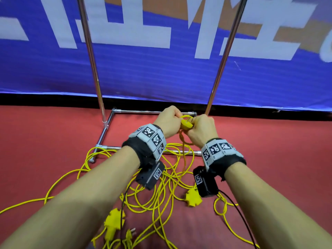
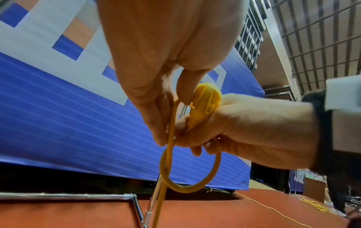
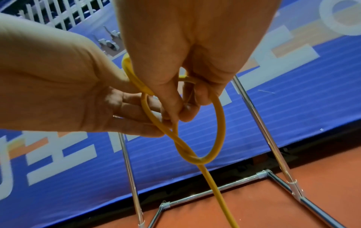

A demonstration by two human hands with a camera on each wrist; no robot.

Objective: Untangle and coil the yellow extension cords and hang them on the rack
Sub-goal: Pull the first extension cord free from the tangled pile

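Both hands meet low in front of the rack base (image 1: 152,111). My right hand (image 1: 199,130) grips a round yellow plug (image 1: 186,125), seen close up as the plug (image 2: 205,100) in the left wrist view. My left hand (image 1: 168,119) pinches the yellow cord (image 2: 171,123) right beside that plug. Below the hands the cord forms a small loop (image 3: 219,123) that crosses itself at a loose knot (image 3: 193,158) and drops to the floor. Under my forearms a tangle of yellow cords (image 1: 161,186) lies on the red carpet.
Two chrome rack uprights (image 1: 91,56) (image 1: 224,56) rise before a blue banner (image 1: 161,74). Yellow star-shaped socket heads (image 1: 193,197) (image 1: 113,223) and a pronged plug (image 1: 129,234) lie among the cords. One cord runs off to the left (image 1: 21,203). Black camera cables hang from both wrists.
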